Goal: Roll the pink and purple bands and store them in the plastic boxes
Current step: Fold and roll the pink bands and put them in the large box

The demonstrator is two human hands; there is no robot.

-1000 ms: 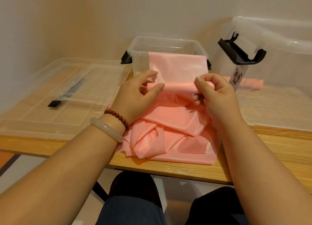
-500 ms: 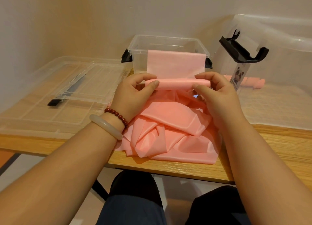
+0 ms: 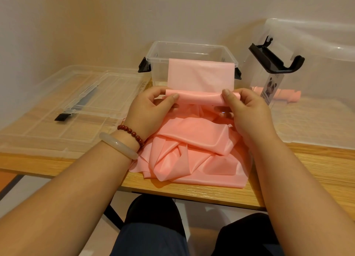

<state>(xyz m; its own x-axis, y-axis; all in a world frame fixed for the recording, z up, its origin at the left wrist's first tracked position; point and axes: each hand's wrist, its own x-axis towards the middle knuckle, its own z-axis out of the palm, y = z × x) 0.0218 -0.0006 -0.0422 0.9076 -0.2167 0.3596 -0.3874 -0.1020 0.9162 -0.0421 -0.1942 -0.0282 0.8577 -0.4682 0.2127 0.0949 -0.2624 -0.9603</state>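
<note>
You hold the pink band [image 3: 194, 140] in both hands just above the wooden table [image 3: 317, 159], right in front of the small clear plastic box [image 3: 192, 46]. Your left hand [image 3: 151, 109] pinches the left end of the rolled part [image 3: 199, 99]: the thumb lies on the near side and the other fingers curl over the top and behind. Your right hand [image 3: 247, 111] pinches the right end the same way, with the thumb on top and the curled fingers below and behind it.

From the roll a flat stretch of the band rises against the near wall of the small box, up to about its rim; you cannot tell whether it laps over the rim. The rest of the band lies in a loose, creased heap on the table between your wrists, reaching to the near table edge.

The small box stands open, with a black latch [image 3: 144, 65] on either side. To your right stands a large clear box [image 3: 317, 34] with a black handle [image 3: 274, 63] and a panda label [image 3: 270, 87] at its near corner; through its wall you can see rolled pink bands [image 3: 288, 98] lying on its floor. To your left a clear lid [image 3: 76, 102] lies flat on the table, touching the small box's left side. Your left wrist wears a red bead bracelet [image 3: 132, 133] and, beside it, a pale bangle [image 3: 119, 145].
</note>
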